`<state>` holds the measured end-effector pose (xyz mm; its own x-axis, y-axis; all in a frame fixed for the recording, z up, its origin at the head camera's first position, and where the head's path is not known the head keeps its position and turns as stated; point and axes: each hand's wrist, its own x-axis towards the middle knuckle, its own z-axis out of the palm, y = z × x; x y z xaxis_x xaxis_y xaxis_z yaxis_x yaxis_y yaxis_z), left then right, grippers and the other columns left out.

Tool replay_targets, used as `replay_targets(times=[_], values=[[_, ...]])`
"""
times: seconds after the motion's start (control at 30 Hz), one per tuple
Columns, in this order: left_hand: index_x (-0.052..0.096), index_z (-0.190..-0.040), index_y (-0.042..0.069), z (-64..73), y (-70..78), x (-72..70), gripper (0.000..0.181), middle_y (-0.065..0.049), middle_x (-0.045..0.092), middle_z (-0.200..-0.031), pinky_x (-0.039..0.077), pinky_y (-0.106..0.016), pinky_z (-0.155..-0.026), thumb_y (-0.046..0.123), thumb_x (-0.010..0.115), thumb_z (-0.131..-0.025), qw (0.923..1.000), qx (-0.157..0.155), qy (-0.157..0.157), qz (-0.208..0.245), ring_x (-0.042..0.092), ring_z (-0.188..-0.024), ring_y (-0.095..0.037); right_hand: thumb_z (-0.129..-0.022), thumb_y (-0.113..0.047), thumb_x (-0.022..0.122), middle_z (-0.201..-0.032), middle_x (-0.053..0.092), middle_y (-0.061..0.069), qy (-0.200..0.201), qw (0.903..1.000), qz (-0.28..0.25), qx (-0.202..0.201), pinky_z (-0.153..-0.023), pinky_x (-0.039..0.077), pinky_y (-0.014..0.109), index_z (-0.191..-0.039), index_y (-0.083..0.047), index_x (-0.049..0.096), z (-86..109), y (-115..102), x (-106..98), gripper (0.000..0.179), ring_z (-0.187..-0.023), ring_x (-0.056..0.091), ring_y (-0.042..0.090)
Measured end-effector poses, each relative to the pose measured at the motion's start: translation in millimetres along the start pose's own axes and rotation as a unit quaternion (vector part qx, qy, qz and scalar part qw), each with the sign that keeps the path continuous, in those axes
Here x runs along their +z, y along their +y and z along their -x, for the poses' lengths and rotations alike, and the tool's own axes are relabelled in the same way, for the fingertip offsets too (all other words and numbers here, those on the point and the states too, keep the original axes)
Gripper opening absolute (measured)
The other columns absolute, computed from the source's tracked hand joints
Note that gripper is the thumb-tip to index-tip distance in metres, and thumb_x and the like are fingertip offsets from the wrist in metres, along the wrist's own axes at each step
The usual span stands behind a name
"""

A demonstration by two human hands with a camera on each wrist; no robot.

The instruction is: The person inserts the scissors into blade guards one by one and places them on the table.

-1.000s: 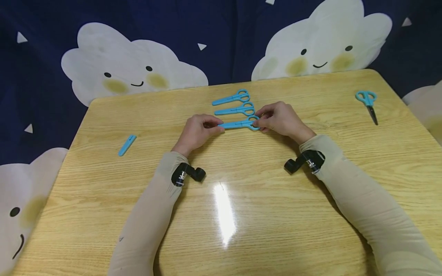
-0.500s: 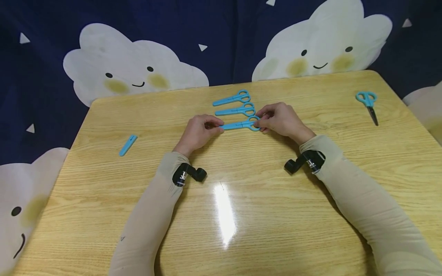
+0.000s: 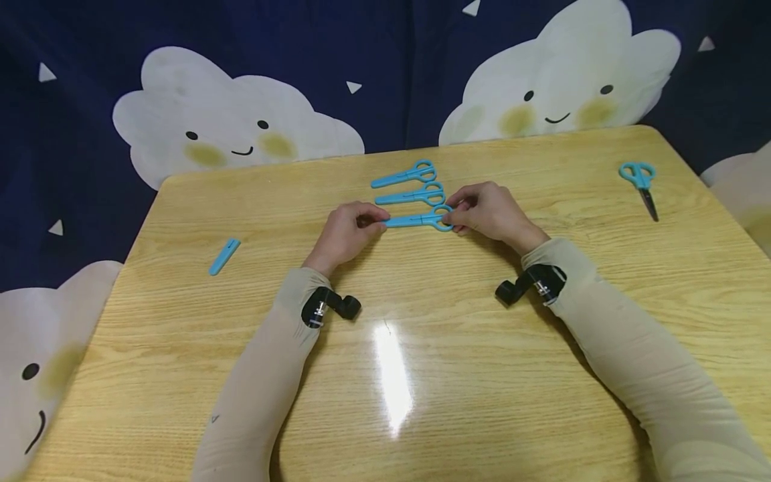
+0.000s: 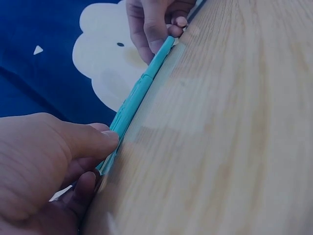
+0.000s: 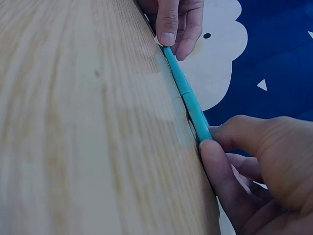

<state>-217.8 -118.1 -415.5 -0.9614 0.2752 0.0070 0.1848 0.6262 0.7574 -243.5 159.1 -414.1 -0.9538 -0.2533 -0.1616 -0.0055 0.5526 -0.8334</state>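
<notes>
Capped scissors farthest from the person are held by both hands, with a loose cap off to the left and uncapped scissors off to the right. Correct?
Not the farthest pair: the head view shows the left hand and right hand holding the nearest capped scissors. The loose cap and uncapped scissors are as you say.

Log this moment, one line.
left hand: pinches scissors cap; right hand: holds handles; two capped scissors: beyond; uncapped scissors: right; loose cap: left
</notes>
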Motion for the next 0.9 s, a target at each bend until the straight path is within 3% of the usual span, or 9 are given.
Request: replay_targets(times=[0.5, 0.9], values=[[0.071, -0.114, 0.016, 0.3, 1.5, 0.3, 0.023, -0.002, 0.069, -0.118, 0.052, -0.033, -0.087, 0.024, 0.067, -0.093, 1.0, -0.003, 0.0, -0.009, 0.065, -0.098, -0.018, -0.083, -0.024, 0.077, -0.081, 0.071, 0.005, -0.001, 1.0, 0.002, 0.0, -0.063, 0.06, 0.029, -0.108, -0.006, 0.069, -0.2, 0.1, -0.6, 0.031, -0.065, 0.071, 0.013], [0.075, -0.108, 0.022, -0.1, 0.1, 3.5, 0.018, 0.001, 0.07, -0.115, 0.054, -0.031, -0.088, 0.027, 0.069, -0.091, 0.9997, 0.002, 0.01, -0.022, 0.065, -0.099, -0.015, -0.083, -0.024, 0.077, -0.079, 0.07, 0.003, 0.001, 1.0, 0.003, -0.001, -0.063, 0.06, 0.029, -0.108, -0.006, 0.069, -0.1, 1.0, -1.2, 0.032, -0.064, 0.071, 0.012]])
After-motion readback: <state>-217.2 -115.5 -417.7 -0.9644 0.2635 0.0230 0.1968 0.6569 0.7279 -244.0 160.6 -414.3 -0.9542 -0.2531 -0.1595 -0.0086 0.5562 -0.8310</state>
